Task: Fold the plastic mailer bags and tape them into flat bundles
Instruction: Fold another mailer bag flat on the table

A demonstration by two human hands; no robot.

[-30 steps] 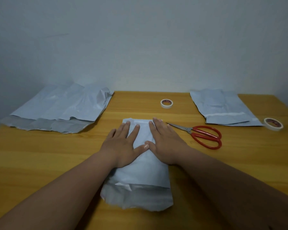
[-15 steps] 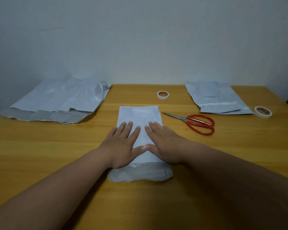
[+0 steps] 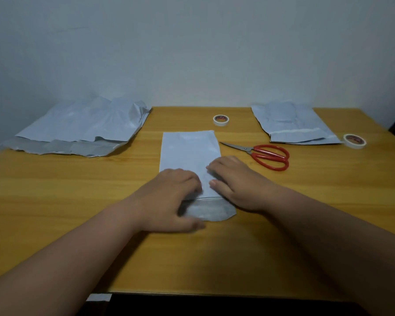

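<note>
Both hands have been drawn back to the near end of the folded bag (image 3: 188,151). Fingers of the left hand (image 3: 169,197) are curled onto its grey flap; the right hand (image 3: 235,181) is pressed flat, grasping nothing. Folding the flap is judged next; tape (image 3: 221,119) lies beyond.

Both bare forearms enter from the lower corners of the frame and converge toward the centre. The left hand (image 3: 169,197) lies palm down just left of centre, fingers curled inward, thumb stretched low toward the right. The right hand (image 3: 235,181) lies palm down just right of centre, fingers pointing left, thumb extended toward the left hand.
</note>
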